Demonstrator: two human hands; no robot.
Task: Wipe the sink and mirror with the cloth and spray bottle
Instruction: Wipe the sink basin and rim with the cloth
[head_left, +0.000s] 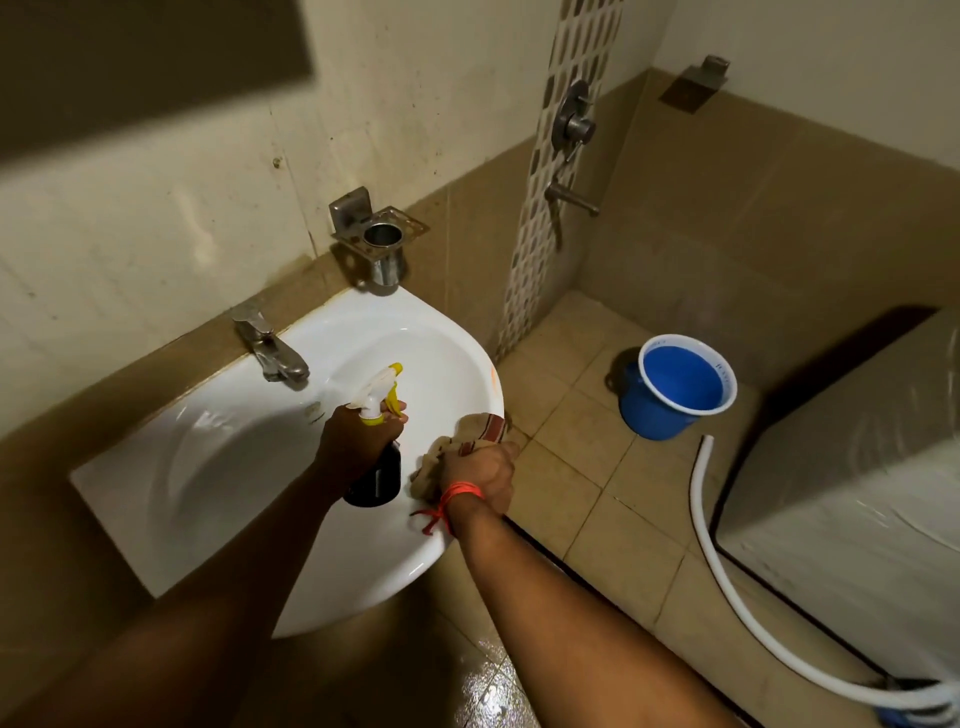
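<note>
Two bare forearms reach forward from the bottom edge toward a white corner sink (218, 467), the landmark for everything here. Nearest, below the sink's front rim, the tiled floor (587, 525) is wet and shiny. The right hand (480, 475), with an orange thread (457, 493) tied at the wrist, is closed in a fist around a crumpled beige cloth (480, 434) with dark red stripes, pressing it on the sink's right front rim. Just left of it, over the basin, the left hand (358, 436) is wrapped around the neck of a spray bottle (376, 475) with a dark body and a white and yellow head, a finger curled by the trigger; the nozzle points toward the back of the sink. At the sink's back edge stands a metal faucet (270, 345), and behind its far corner a steel cup holder (382, 244) is fixed to the wall. To the right of the sink, on the floor, sit a blue bucket (670, 389) and a curving white hose (727, 577). Farther right of the sink are shower fittings (571, 124) on the wall. A dark panel above the sink, upper left, may be the mirror; I cannot tell.
</note>
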